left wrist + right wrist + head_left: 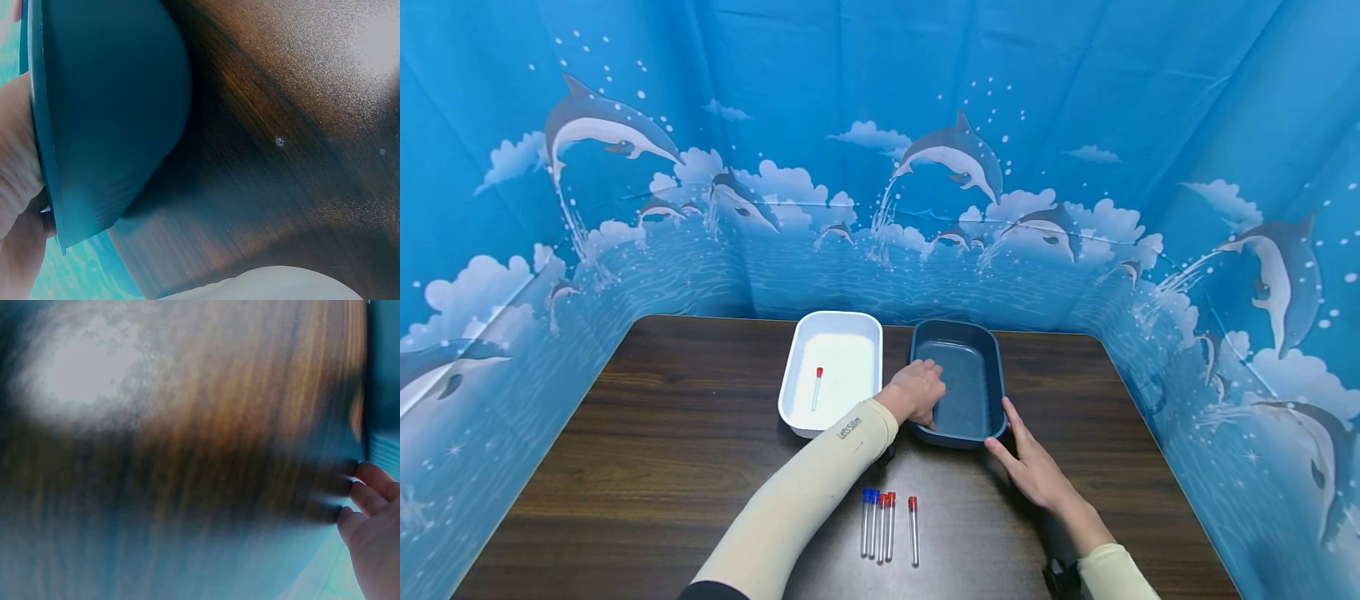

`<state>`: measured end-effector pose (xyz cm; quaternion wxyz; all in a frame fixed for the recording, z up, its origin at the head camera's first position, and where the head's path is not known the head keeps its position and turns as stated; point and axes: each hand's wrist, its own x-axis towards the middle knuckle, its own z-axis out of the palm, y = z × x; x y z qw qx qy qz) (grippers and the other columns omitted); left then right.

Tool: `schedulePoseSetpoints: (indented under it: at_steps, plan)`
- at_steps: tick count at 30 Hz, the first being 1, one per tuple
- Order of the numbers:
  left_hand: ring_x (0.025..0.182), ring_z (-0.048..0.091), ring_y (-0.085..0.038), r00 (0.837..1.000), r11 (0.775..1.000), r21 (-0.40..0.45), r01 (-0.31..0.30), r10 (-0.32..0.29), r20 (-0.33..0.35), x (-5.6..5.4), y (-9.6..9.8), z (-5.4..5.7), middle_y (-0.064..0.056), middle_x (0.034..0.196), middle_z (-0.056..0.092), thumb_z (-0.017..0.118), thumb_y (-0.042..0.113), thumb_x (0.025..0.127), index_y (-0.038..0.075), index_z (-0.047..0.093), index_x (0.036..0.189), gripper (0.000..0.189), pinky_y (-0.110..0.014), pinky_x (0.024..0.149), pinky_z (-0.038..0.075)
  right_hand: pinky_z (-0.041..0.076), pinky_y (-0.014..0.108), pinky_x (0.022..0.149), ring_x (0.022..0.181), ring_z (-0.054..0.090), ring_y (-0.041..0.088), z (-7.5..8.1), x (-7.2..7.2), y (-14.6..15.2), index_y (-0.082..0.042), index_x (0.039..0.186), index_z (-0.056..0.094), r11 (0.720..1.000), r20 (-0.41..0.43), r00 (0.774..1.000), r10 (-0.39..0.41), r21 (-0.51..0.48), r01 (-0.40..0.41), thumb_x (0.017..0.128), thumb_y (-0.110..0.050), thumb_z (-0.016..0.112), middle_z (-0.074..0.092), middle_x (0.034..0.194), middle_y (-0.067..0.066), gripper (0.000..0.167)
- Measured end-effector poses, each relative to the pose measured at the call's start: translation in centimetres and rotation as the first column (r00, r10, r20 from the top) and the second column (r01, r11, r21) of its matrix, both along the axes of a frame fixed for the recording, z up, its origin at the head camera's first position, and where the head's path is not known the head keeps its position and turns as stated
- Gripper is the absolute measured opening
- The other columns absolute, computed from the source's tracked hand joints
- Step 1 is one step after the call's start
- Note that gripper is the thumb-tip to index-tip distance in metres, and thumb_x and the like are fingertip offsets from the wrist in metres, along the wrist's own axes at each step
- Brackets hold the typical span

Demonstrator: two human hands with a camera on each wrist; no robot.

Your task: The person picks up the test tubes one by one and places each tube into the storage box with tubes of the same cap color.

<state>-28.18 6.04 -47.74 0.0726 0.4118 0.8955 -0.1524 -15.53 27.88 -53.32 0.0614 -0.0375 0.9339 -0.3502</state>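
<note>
Behind the bench [625, 467], a dolphin-printed curtain [880, 50] hangs in folds. Toward the far edge sits the dark tray [966, 383], just right of the white tray [850, 367], where one red-capped tube [816, 390] lies. Nearer me, more tubes [865, 525] lie side by side, caps blue and red.

My left hand [919, 390] grips the dark tray's left rim, fingers curled over it. My right hand [1033, 467] is at its near right corner, fingers fairly straight, thumb spread away from them.

I judge the dark tray light and stiff, probably plastic, not fragile, its smooth walls perhaps a little slippery under bare fingers. Its rim looks the surest hold, one hand on each side so that it stays level; a single corner would likely let it tip.

My left hand hides part of the left rim, and I can't tell where every fingertip lands. My sleeve [827, 475] covers the white tray's near right edge. Seen from my left wrist, the dark tray is cut off, only outer wall and rim showing. My right wrist's view is blurred, so I can't tell whether those fingers press or merely touch.
</note>
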Motion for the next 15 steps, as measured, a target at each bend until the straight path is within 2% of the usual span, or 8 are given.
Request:
schedulePoseSetpoints:
  at_steps: [6, 15]
  plan:
    - [0.108, 0.048, -0.019, 1.0, 1.0, 0.018, -0.002, 0.002, 0.015, -0.16, 0.0, -0.21, -0.003, 0.13, 0.057, 0.07, 0.064, 0.079, 0.02, 0.072, 0.118, 0.059, -0.032, 0.096, 0.038, 0.024, 0.07, 0.102, 0.139, 0.027, 0.047, -0.08, -0.09, 0.01, -0.036, 0.157, -0.005, 1.0, 0.002, 1.0, -0.003, 0.005, 0.003, 0.102, -0.052, 0.043, 0.009, 0.162, 0.019, 0.075]
    - [0.108, 0.047, -0.019, 1.0, 0.998, 0.056, 0.018, -0.018, 0.001, -0.1, -0.34, -0.21, -0.005, 0.131, 0.056, 0.067, 0.069, 0.078, 0.019, 0.073, 0.117, 0.064, -0.032, 0.096, 0.039, 0.025, 0.07, 0.101, 0.139, 0.027, 0.047, -0.11, -0.04, -0.01, -0.036, 0.157, -0.005, 1.0, 0.007, 1.0, -0.007, -0.006, 0.007, 0.102, -0.052, 0.044, 0.009, 0.161, 0.019, 0.075]
